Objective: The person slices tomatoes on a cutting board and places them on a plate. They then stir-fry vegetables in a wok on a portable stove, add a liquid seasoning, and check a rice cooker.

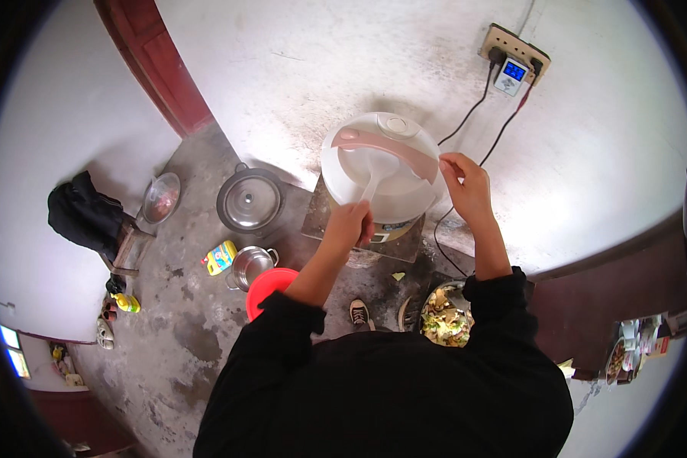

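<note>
A large rice cooker with a white lid and a pink handle (403,146) stands against the wall, straight before me. My left hand (350,224) grips the thin end of a white plastic rice paddle (372,182), whose broad end lies over the lid's middle. At the lid's right edge is my right hand (466,180), fingers bent, thumb and forefinger close together by the end of the pink handle. Whether those fingertips touch the lid or hold something small cannot be told.
A lidded pot (251,200), a steel pot (253,266), a red basin (268,286) and a yellow bottle (220,257) stand to the left. At the lower right is a pan of chopped food (446,320). Black cords run from a wall socket (506,43) down behind the cooker.
</note>
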### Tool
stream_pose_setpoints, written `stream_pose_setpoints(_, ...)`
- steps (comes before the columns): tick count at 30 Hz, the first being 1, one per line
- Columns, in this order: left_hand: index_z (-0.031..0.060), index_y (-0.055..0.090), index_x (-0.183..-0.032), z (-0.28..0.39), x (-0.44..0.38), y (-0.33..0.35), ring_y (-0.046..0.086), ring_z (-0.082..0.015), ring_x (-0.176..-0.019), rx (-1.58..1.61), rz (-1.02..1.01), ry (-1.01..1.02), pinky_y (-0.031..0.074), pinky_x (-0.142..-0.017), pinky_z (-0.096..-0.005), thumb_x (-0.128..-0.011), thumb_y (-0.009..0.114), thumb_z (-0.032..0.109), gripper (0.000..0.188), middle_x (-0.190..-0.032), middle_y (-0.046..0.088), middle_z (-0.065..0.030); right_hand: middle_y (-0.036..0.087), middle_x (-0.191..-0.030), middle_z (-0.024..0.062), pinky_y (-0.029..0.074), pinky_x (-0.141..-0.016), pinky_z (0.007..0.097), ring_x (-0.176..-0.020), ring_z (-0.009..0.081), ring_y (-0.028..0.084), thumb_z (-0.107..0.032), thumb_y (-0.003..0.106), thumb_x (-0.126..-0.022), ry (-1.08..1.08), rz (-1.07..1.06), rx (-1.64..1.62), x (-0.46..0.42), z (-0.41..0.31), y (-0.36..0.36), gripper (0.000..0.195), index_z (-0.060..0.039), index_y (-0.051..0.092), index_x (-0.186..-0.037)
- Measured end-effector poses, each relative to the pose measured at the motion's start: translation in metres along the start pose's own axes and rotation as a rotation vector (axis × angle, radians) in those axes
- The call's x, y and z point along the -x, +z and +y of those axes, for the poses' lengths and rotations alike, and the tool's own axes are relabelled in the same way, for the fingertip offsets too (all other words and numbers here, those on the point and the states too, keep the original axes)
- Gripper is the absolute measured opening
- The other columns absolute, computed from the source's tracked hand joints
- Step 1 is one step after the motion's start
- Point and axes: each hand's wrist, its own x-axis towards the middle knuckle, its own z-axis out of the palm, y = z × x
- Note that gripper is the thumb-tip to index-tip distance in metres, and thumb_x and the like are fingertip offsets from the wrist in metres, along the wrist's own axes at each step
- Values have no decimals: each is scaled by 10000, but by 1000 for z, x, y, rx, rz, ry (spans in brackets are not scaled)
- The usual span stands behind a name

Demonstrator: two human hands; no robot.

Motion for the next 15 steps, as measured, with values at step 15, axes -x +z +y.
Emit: stream_pose_setpoints(15, 44, 481, -651, -33, 162, -110, 415, -82, -405, 170, 585, 109, 309, -397, -209, -934, 418, 263, 364, -506, 478, -32, 616, -782, 182, 446, -664, 385, -755, 285, 604, -570, 511, -793, 169, -725, 571, -130, -13, 116, 624, 47, 595, -835)
